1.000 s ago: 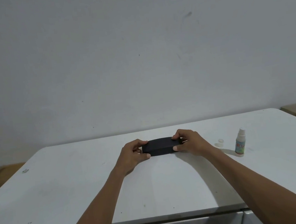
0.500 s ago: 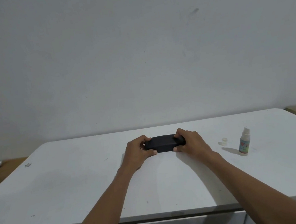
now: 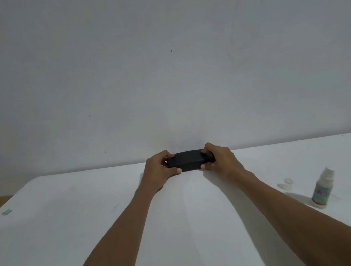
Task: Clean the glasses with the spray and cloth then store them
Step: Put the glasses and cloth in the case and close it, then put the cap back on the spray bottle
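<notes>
A: Where's the case?
B: Centre of the frame — a closed black case (image 3: 190, 163) on the white table (image 3: 73, 239), the left hand (image 3: 160, 170) and right hand (image 3: 221, 160) each wrapped around one end.
A: And the spray?
B: The spray bottle (image 3: 323, 189) stands lower right, well apart — a small cap (image 3: 288, 180) just beside it.

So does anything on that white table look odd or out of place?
Only a small thing: the little white spray bottle stands uncapped, its clear round cap lying loose beside it. Both hands hold the closed black case level. Nothing looks spilled or damaged.
</notes>
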`<state>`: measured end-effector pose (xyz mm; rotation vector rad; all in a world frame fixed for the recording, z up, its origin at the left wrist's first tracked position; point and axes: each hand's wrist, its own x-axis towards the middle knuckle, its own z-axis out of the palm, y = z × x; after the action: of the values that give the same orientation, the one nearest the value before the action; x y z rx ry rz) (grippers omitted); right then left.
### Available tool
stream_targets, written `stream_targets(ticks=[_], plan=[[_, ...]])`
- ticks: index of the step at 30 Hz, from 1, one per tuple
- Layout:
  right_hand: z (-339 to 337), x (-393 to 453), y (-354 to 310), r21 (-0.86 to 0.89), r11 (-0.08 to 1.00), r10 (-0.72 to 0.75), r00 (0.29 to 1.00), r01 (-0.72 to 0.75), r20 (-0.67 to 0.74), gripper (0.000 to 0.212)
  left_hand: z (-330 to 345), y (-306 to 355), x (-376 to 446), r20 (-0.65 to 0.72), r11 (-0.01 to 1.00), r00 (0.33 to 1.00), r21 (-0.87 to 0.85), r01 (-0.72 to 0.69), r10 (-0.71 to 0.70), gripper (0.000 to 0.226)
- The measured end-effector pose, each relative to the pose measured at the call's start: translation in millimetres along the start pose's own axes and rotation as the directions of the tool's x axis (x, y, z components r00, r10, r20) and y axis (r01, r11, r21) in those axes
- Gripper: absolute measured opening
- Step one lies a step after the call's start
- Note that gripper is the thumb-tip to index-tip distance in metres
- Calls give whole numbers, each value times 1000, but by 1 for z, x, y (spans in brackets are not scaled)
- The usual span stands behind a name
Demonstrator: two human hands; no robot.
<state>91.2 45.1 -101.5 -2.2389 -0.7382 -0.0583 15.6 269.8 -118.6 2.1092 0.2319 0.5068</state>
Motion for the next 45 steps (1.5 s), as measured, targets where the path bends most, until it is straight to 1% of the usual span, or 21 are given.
stream_targets(ticks=[4,9,11,14,17,18,20,22,25,29,31,33,37,39,42,45], plan=[[6,13,4,-17,1000,-8,1000,8,-14,28,0,-6,15,3,999,1000,38,-1,0,42],[14,15,7,-31,999,12,998,-14,-57,26,3,-9,21,27,998,999,51,-22,21,39],[15,14,6,-31,999,28,998,-29,-62,26,3,-8,19,31,996,999,85,-26,23,40],[9,12,-3,-90,993,66,996,-70,-55,24,2,-3,12,70,983,997,180,-33,21,45],[-6,2,-16,-171,982,79,996,-84,-34,27,2,7,-2,100,934,993,348,-87,55,59],[-12,-4,-20,-181,979,82,996,-89,-45,29,3,12,-7,91,910,993,402,-104,73,64],[-28,-19,-27,-185,978,83,992,-100,-98,36,7,27,-19,75,881,992,456,-125,102,66],[-47,-35,-33,-199,976,56,985,-88,-162,42,14,48,-30,81,873,989,465,-147,124,65],[-81,-61,-41,-218,972,37,970,-91,-239,43,32,83,-48,121,881,984,440,-173,133,61],[-130,-100,-43,-217,969,43,945,-119,-325,41,67,128,-76,194,907,966,353,-231,171,44],[-150,-120,-36,-194,970,67,929,-147,-365,41,88,148,-92,217,913,959,324,-249,184,39],[-163,-141,-25,-150,972,108,913,-180,-394,40,110,162,-105,251,901,947,332,-280,201,38],[-171,-179,6,22,974,214,880,-227,-425,42,150,175,-120,306,892,929,329,-309,209,41],[-169,-195,22,96,966,256,871,-238,-420,45,168,177,-123,295,902,933,313,-298,206,46],[-157,-209,43,226,942,321,857,-247,-404,53,191,176,-124,228,934,956,262,-242,184,54],[-144,-211,59,297,927,338,856,-230,-391,58,207,175,-121,201,949,967,240,-203,156,51]])
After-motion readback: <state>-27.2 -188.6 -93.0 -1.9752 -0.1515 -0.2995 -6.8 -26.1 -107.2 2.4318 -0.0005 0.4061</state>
